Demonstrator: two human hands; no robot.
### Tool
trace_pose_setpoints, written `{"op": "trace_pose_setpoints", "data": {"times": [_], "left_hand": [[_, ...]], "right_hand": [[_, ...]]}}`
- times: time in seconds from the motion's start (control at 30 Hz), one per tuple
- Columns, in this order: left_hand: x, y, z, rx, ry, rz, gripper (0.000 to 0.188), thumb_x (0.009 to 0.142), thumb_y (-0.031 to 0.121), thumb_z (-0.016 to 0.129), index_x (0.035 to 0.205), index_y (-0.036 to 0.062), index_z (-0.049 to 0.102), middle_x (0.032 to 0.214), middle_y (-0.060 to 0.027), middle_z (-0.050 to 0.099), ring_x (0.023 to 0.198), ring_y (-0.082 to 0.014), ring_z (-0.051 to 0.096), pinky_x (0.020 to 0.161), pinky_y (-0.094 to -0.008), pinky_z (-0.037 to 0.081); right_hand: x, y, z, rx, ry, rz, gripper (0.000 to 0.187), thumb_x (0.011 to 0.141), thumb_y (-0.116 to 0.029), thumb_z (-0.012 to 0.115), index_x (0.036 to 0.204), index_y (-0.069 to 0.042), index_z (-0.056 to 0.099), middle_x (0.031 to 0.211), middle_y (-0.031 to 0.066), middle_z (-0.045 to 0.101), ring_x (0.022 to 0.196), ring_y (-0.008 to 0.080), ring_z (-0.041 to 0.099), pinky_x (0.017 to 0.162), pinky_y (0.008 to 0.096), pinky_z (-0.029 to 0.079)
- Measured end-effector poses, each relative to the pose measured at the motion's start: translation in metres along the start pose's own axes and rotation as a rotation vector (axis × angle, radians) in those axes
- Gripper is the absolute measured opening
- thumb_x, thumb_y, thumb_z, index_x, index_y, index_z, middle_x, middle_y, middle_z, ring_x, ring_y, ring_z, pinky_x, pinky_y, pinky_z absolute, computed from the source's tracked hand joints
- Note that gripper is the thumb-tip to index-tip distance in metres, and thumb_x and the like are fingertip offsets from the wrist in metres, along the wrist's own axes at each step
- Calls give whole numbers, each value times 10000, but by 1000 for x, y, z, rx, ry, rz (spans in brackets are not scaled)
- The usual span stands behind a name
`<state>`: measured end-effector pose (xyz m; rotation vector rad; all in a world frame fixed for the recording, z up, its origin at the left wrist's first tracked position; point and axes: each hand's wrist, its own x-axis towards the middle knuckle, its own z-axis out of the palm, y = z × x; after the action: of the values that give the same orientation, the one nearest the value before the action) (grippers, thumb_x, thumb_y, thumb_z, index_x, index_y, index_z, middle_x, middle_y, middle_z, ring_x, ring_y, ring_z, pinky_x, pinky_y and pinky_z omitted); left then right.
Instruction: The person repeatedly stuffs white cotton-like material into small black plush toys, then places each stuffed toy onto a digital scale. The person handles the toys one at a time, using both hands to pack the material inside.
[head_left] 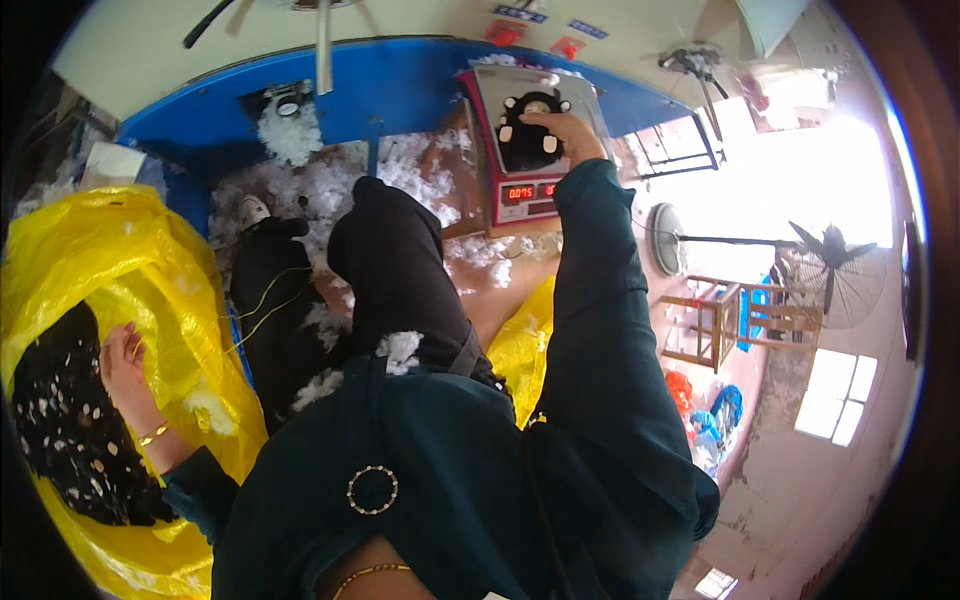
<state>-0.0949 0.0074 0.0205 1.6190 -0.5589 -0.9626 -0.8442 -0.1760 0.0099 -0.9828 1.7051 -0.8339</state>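
Note:
A small black plush toy [532,140] with cream patches lies on the metal plate of a red digital scale [497,205], whose red display is lit. My right hand [568,132] reaches over the toy from its right side, its fingers across the toy's upper part; the thumb is hard to see. At the left, my left hand [122,368] hovers at the edge of a heap of black plush pieces with cream spots [75,440]. Its fingers are loosely curled and apart, with nothing visible in them. That heap lies inside a large yellow woven bag [170,270].
White stuffing fluff [290,130] covers much of the floor and clings to my trousers. A blue machine panel [400,80] stretches across the front. To the right stand a pedestal fan [832,255] and a wooden stool [705,325]. Another yellow bag [525,345] lies beneath my right arm.

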Motion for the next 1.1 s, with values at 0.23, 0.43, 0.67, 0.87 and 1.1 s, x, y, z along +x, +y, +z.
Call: {"op": "trace_pose_setpoints", "data": {"times": [0.23,0.43,0.67,0.87,1.1], "left_hand": [[-19,-19,7,130,-6,246,236,914,191,610,1072,18,588,903,-82,658,809,-164,648,680,-270,518],[-1,-8,-51,1013,344,508,322,802,137,715,1072,39,572,1005,-143,627,938,-310,615,821,-375,492],[88,35,-125,1193,734,542,861,756,287,776,1465,272,288,1452,-285,274,1300,-468,335,1013,-479,394],[142,30,-103,1649,569,153,360,808,278,676,1139,168,587,1137,-164,532,1050,-400,518,877,-475,465],[85,-27,-134,1495,269,568,88,721,61,628,794,112,629,853,-97,625,876,-316,570,749,-413,477]], "right_hand": [[-104,-65,173,-163,-507,-347,685,714,-97,806,1280,14,438,1058,59,618,931,156,577,838,314,485],[-181,-6,63,-807,-297,-418,471,794,-142,648,1221,9,522,1002,177,657,879,256,643,792,360,505],[-236,101,-144,-1218,-149,-93,412,779,-173,685,1131,15,586,859,160,667,743,271,637,647,377,498],[-195,112,-89,-663,-143,55,408,770,-156,677,1144,-10,606,807,90,682,698,163,625,559,283,464],[-167,52,35,-946,-336,-231,412,765,-124,704,1152,-10,617,879,100,689,768,176,645,692,303,506]]}}
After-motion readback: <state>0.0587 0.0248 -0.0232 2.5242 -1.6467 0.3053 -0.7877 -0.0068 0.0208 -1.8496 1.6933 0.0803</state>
